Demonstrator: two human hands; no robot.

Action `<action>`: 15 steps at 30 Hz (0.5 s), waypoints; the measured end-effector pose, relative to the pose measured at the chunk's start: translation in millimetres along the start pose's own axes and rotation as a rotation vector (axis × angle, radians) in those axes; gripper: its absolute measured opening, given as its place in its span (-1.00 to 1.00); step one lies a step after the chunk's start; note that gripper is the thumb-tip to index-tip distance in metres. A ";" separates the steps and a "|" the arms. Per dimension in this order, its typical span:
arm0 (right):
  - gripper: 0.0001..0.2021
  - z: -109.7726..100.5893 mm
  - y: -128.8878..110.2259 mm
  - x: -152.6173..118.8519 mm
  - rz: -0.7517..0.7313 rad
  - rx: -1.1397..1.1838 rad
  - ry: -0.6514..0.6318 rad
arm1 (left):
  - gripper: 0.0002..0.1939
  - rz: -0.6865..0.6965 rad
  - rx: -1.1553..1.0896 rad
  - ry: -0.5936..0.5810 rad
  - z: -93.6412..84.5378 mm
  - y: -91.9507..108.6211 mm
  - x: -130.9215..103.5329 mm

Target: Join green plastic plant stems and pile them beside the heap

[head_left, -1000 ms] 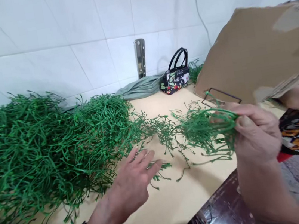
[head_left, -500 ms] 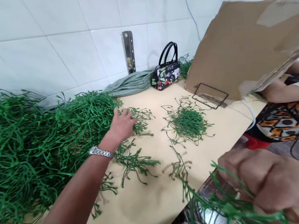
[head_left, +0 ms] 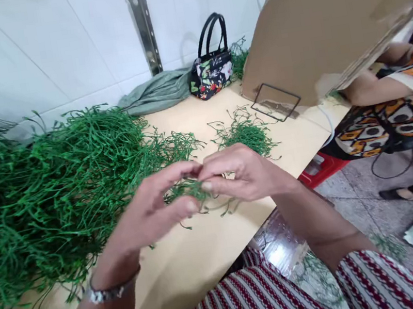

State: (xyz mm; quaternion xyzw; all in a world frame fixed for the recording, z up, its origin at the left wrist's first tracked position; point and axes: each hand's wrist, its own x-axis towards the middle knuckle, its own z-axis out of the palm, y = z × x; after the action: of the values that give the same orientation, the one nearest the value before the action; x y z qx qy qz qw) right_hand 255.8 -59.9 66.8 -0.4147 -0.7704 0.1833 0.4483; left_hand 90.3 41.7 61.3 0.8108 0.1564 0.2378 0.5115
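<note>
Cardboard (head_left: 312, 28) tilts over the table's (head_left: 204, 238) right side, near a floral handbag (head_left: 213, 76) — a green heap (head_left: 47, 190) crowds the left. Between the hands are green stems (head_left: 195, 189): the right hand (head_left: 238, 173) pinches them; the left hand (head_left: 155, 204) curves around — thumb and fingers parted.

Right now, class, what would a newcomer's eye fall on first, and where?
Probably the green heap, spread over the left of the table. Next, the left hand and right hand mid-picture, thin stems between them. Brown cardboard looms upper right, a flowered bag to its left.
</note>
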 end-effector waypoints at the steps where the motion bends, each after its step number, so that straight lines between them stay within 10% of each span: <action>1: -0.84 -2.2 3.8 4.9 0.023 -0.034 -0.003 | -0.78 -0.028 -0.021 0.013 7.0 2.6 -7.0; 7: -0.85 2.8 33.9 -31.4 0.152 -0.318 0.369 | -0.82 -0.284 -0.378 0.241 13.4 0.7 -44.4; 11: -0.89 32.5 69.6 -94.9 0.204 -0.548 -0.053 | -0.77 -0.385 -0.552 0.335 8.9 -4.4 -69.4; 15: -0.85 38.9 108.4 -124.7 0.188 -0.872 -0.108 | -0.79 -0.320 -0.512 0.392 15.7 -19.2 -82.4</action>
State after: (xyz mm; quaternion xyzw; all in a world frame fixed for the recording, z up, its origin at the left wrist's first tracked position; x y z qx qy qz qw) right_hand 306.2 -92.8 -92.0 -0.6228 -0.7570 -0.0974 0.1721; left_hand 29.5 -2.9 19.7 0.5606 0.3119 0.3371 0.6891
